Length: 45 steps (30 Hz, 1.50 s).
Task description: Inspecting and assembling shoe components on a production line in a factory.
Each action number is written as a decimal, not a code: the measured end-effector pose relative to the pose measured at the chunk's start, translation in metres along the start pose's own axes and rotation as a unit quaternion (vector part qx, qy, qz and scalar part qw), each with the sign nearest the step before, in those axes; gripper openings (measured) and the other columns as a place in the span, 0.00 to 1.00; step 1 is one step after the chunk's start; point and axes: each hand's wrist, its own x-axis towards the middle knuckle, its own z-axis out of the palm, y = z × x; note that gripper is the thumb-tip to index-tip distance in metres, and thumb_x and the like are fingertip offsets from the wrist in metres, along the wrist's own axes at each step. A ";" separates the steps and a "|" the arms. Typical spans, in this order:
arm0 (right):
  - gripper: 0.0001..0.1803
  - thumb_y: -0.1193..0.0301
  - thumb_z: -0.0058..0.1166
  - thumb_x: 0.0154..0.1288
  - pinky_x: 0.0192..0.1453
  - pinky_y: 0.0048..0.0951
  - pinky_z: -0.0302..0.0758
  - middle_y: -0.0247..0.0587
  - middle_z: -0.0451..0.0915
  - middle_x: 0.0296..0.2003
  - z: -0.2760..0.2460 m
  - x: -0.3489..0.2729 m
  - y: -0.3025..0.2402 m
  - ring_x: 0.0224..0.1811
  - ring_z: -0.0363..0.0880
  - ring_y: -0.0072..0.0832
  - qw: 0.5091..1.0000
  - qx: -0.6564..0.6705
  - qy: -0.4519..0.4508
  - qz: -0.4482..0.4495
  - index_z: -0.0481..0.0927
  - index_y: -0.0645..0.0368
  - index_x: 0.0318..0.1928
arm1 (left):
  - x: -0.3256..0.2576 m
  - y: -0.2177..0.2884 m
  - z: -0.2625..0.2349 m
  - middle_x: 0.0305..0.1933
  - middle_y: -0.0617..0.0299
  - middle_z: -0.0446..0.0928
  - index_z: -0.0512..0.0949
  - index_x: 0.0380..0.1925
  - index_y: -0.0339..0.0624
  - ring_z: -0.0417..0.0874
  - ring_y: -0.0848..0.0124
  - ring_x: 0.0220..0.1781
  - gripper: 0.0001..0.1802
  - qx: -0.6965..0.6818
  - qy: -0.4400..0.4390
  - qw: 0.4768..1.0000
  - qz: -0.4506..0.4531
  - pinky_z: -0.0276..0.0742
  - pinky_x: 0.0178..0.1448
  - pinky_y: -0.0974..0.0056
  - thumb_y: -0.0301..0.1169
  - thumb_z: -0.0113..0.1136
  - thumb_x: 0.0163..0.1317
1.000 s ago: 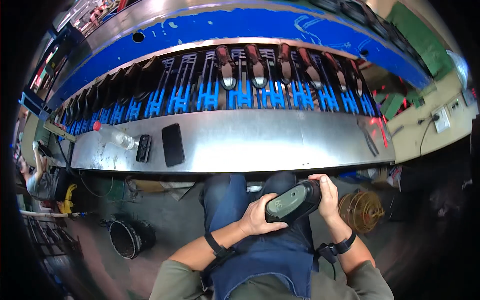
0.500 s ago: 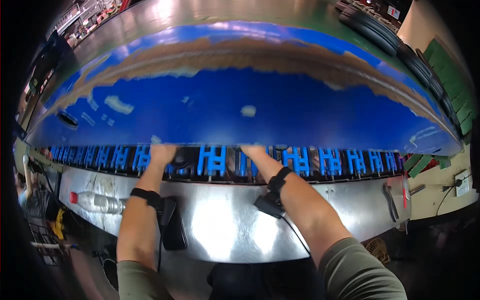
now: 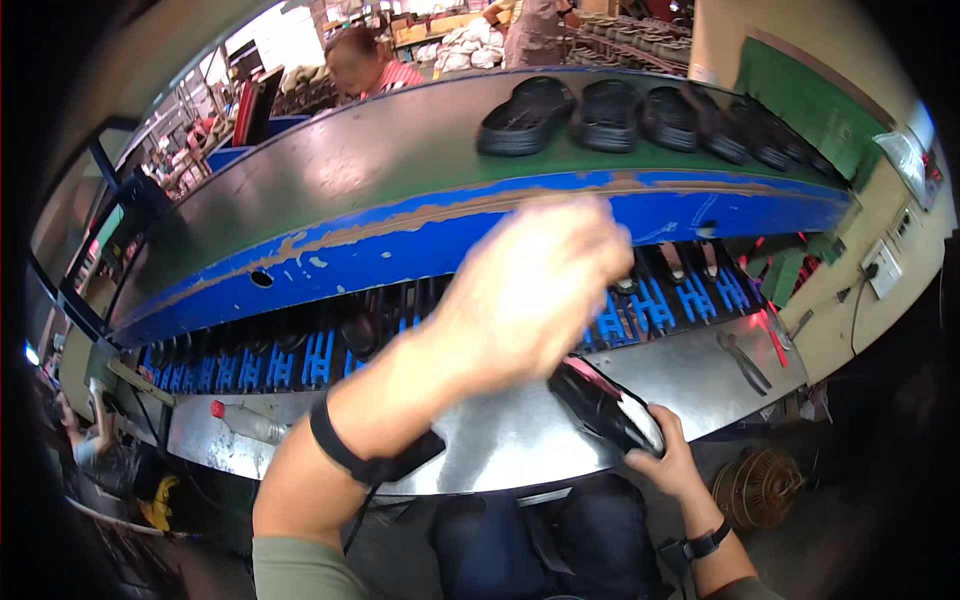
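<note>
Two hands up front, and here's how they stand: your right hand (image 3: pixel 668 462) is closed round the near end of a black shoe (image 3: pixel 600 412), pink and white showing inside it, and that shoe is tilted over the steel worktop (image 3: pixel 510 430), right of the middle, toward the front edge. Your left hand (image 3: pixel 545 280) is a blur, hanging above the shoe's far end, and I can't tell whether it grips anything. Out near the worktop's left end, you've got a clear bottle (image 3: pixel 250 422) with a red cap on its side; near the right end, pliers (image 3: pixel 745 362) beside a red tool (image 3: pixel 777 338). Blue racks (image 3: pixel 317 360) line the back edge, and black soles (image 3: pixel 605 115) crowd the right part of the shelf (image 3: pixel 350 190) above.
</note>
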 end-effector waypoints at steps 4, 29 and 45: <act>0.45 0.66 0.72 0.52 0.71 0.49 0.68 0.64 0.66 0.67 0.016 -0.064 0.037 0.68 0.66 0.60 0.981 -0.170 0.085 -0.034 0.66 0.67 0.68 | 0.070 -0.075 -0.004 0.55 0.45 0.80 0.80 0.52 0.38 0.80 0.45 0.58 0.21 0.235 -0.008 0.962 -0.138 0.75 0.64 0.49 0.33 0.65 0.59; 0.19 0.64 0.64 0.67 0.54 0.25 0.75 0.32 0.82 0.41 0.004 -0.139 -0.085 0.45 0.77 0.18 0.940 0.309 -0.138 0.034 0.80 0.64 0.50 | -0.275 0.352 0.045 0.43 0.47 0.79 0.79 0.39 0.32 0.81 0.48 0.49 0.15 0.086 -0.009 0.895 -0.437 0.77 0.55 0.52 0.31 0.70 0.57; 0.42 0.44 0.56 0.68 0.67 0.47 0.76 0.60 0.80 0.56 0.015 -0.205 -0.056 0.58 0.81 0.49 0.691 0.607 -0.281 0.274 0.71 0.70 0.65 | -0.267 0.302 -0.037 0.63 0.36 0.75 0.64 0.69 0.31 0.72 0.40 0.70 0.48 -0.704 0.313 0.429 -0.472 0.71 0.71 0.40 0.66 0.29 0.74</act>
